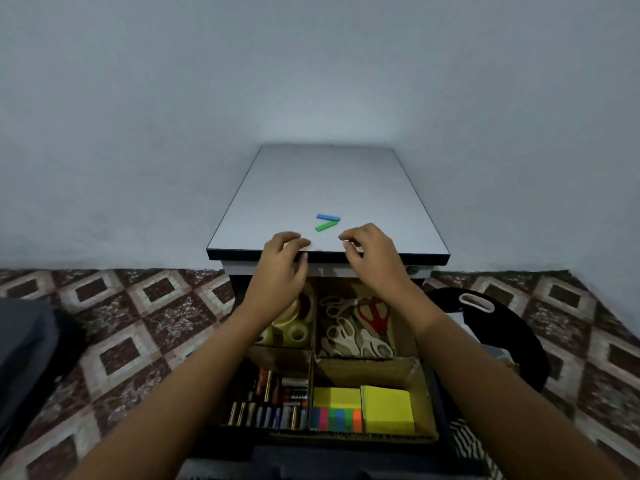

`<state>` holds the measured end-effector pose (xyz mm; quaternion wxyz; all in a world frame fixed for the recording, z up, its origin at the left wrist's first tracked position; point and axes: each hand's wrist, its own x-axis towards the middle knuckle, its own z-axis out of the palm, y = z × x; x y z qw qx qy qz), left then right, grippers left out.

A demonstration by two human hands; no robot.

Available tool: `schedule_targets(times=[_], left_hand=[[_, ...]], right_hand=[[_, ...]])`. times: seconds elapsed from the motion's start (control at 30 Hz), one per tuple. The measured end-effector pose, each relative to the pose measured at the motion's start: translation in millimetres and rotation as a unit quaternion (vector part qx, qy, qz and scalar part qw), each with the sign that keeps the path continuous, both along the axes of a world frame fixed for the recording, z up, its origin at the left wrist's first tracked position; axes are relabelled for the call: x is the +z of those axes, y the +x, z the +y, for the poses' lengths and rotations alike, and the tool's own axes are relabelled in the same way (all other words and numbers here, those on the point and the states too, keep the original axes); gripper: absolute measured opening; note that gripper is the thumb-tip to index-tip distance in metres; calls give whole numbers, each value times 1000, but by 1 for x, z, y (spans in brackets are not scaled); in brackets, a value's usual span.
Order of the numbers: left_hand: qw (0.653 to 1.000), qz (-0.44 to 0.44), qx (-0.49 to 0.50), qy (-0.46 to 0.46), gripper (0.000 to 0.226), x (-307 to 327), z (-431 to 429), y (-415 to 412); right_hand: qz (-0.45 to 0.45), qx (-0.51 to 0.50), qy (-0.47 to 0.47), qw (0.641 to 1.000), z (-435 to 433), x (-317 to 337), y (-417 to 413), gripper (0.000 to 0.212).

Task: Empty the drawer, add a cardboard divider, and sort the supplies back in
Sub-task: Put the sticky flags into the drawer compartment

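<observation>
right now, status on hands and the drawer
Hands loosely curled, nothing visibly held: left hand, right hand over cabinet top edge. Open drawer divided, four compartments filled. Lying on top: blue strip, green strip.

Yellow sticky notes (388, 408), diamond-patterned floor (114, 327)

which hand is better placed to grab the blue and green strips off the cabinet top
Probably the right. The right hand hovers just beside the green strip and blue strip, and the sticky notes sit in the right front section of the drawer, on its side.
</observation>
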<state>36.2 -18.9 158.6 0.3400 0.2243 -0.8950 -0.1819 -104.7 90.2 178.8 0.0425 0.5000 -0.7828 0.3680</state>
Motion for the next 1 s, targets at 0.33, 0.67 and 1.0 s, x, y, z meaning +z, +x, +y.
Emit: schedule_targets(times=[0.33,0.67,1.0], left_hand=[[981,-179,59,41,35,27,-42,-75],[979,-173,93,57,31,21,-49,-86],[978,-153,94,110,21,22,-49,-88]], right_hand=[[-1,-77,117,990,-59,0,-40,37],[75,-96,208,970,-74,0,-41,41],[27,-136,140,980,-70,-2,-39,25]])
